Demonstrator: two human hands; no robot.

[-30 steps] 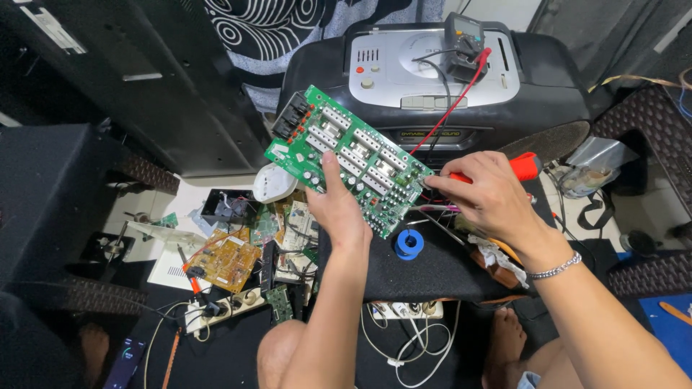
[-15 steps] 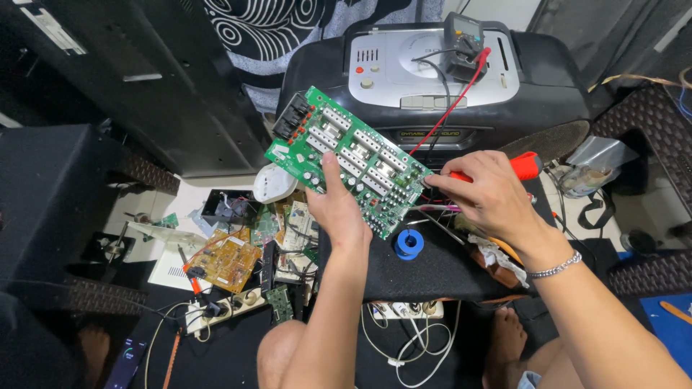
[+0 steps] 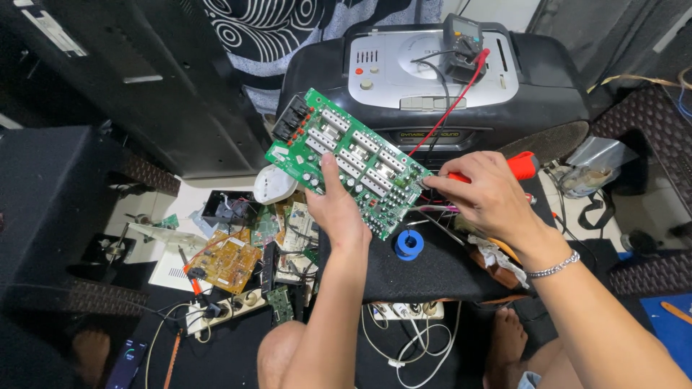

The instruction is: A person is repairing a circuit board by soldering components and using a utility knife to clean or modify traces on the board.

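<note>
While the left hand (image 3: 339, 209) gripped the green circuit board (image 3: 346, 160), the right hand (image 3: 486, 194) pinched a red probe (image 3: 520, 166) against its edge.

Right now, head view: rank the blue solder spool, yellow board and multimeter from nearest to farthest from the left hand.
1. Blue solder spool: just to the right of the left hand, on the black surface.
2. Yellow board: lower left, among the parts on the floor.
3. Multimeter: top of the view, on the black and grey player, clearly farthest.
</note>
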